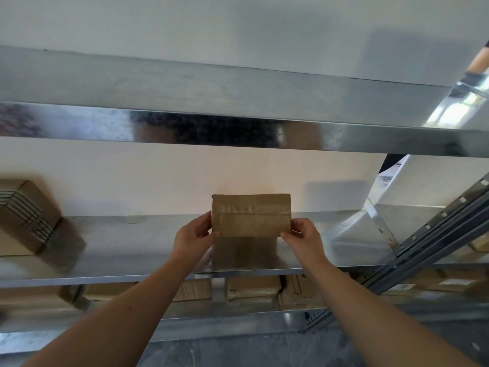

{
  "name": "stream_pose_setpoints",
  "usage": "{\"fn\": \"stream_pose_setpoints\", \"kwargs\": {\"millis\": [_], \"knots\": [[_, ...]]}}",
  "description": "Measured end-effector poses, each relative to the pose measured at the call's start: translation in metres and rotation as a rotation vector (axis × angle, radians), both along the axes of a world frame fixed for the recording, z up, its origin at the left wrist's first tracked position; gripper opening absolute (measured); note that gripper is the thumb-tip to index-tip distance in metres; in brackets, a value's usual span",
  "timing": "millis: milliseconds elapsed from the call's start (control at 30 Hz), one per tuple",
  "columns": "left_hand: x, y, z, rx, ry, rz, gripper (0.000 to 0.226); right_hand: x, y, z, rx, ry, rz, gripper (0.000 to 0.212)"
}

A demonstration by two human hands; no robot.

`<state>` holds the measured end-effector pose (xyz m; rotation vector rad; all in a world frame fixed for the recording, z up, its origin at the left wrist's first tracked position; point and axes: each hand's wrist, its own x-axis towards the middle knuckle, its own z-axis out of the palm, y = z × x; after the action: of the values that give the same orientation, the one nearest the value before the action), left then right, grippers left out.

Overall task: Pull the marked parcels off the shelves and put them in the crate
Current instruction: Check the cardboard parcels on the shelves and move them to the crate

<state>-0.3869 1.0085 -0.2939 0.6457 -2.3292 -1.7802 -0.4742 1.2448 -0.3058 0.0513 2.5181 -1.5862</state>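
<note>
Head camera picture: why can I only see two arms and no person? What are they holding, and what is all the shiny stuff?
The camera sits on the person's head, so you see what they see: their own arms reaching forward. The left hand and the right hand grip the two ends of a small taped cardboard parcel, fingers curled round its edges. The shiny stuff is a metal shelf; the parcel is at that shelf, and I cannot tell if it is lifted yet. Another cardboard box sits at the left on the same shelf. More cardboard boxes lie on the shelf below. No crate shows here.
</note>
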Motion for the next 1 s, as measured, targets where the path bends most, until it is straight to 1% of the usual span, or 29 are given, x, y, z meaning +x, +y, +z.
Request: {"fn": "stream_pose_setpoints", "kwargs": {"millis": [100,133,267,367,467,567,633,667,767,900,1000], "knots": [[0.002,0.004,0.000,-0.152,-0.072,0.003,0.041,0.002,0.001,-0.009,0.142,-0.013,0.025,0.029],[0.003,0.005,-0.001,-0.174,-0.098,0.010,0.041,0.003,0.002,-0.011,0.167,-0.030,0.036,0.027],[0.005,0.004,-0.004,-0.125,-0.166,-0.003,0.041,0.007,0.004,-0.015,0.200,-0.089,0.061,0.024],[0.004,0.003,-0.010,-0.160,-0.208,-0.035,0.046,0.008,0.006,-0.016,0.202,-0.133,0.066,0.023],[0.005,0.005,-0.017,-0.091,-0.238,-0.042,0.055,0.012,0.008,-0.015,0.163,-0.231,0.139,0.034],[0.003,0.006,-0.020,0.082,-0.271,-0.018,0.062,0.014,0.011,-0.011,0.099,-0.299,0.182,0.052],[0.001,0.007,-0.022,0.167,-0.275,0.041,0.061,0.011,0.011,-0.007,0.020,-0.376,0.141,0.064],[0.000,0.007,-0.023,0.180,-0.272,0.072,0.059,0.010,0.011,-0.005,-0.002,-0.417,0.112,0.065],[-0.001,0.009,-0.023,0.235,-0.232,0.134,0.055,0.007,0.008,-0.002,-0.001,-0.467,0.111,0.056],[0.001,0.014,-0.019,0.226,-0.141,0.203,0.050,0.002,0.019,0.006,-0.209,-0.603,0.177,0.034],[-0.002,0.017,-0.013,0.257,-0.036,0.225,0.050,0.000,0.023,0.008,-0.260,-0.601,0.176,0.032]]}}
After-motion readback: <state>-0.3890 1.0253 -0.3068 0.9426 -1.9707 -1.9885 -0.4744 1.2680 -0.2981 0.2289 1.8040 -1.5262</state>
